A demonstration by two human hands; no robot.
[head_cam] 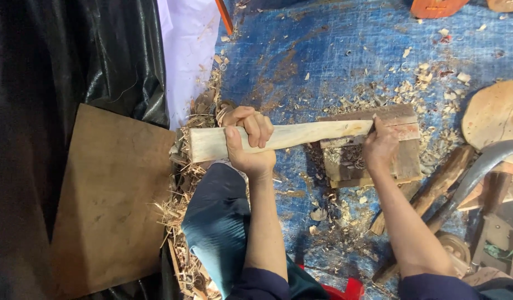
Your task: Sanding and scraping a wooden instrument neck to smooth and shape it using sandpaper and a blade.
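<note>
The left hand (249,145) is gripping a pale carved wooden piece (278,138) with its fingers closed tightly around it, near its thicker squared end. This piece is lying almost level, and its thin end is resting on a small block of wooden boards (404,161), probably so the block can support it while it is being worked. The right hand (380,149) is pressing on that thin end, closed around it; whether it is also holding a tool, I cannot tell. All is sitting on a blue tarp (334,61) covered with wood shavings (412,89). At the tarp's left edge a brown flat board (109,200) is lying on black plastic sheet (56,50). No label or sign is showing.
</note>
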